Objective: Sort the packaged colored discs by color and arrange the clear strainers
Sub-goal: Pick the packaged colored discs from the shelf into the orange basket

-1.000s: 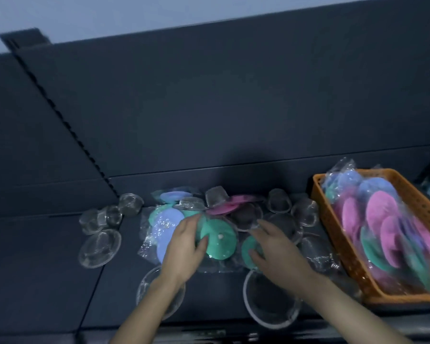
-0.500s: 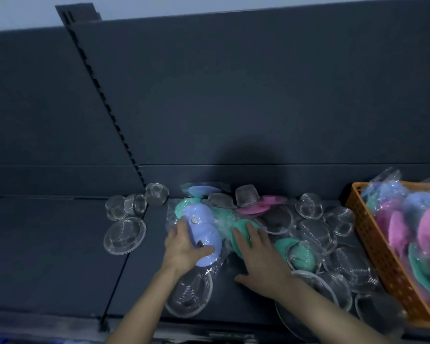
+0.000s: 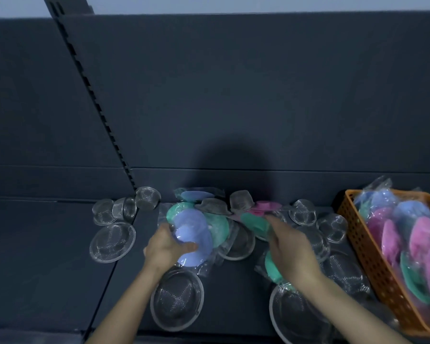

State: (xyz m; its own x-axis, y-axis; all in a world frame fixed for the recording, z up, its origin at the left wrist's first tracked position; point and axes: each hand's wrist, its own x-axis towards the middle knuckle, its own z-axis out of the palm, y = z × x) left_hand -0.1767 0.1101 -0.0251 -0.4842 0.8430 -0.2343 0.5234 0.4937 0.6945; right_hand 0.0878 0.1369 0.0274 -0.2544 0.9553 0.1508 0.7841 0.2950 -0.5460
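while both hands work in the middle of the dark shelf, the left hand holds a small stack of blue discs in clear wrap, with its thumb bent over the front of them. a wide green disc lies just behind the blue ones and touches them. the right hand has its fingers curled on the edge of a tilted green disc, though this part is blurry. a low green disc peeks out from under the right wrist. at the back of the pile lie a pink disc and a back blue disc. an upside-down strainer sits between them, touching the pink one. a big strainer rests near the front edge, partly under the left arm, and a front right strainer lies partly under the right arm. a middle strainer lies between the two hands. off to the left, apart from the pile, a flat left strainer lies beside a cluster of small strainers. more small round strainers sit to the right of the pile, near an orange basket. the basket stands at the right end of the shelf and is full of wrapped basket discs in pink, blue and green, all mixed. a slotted post runs up the dark back wall.
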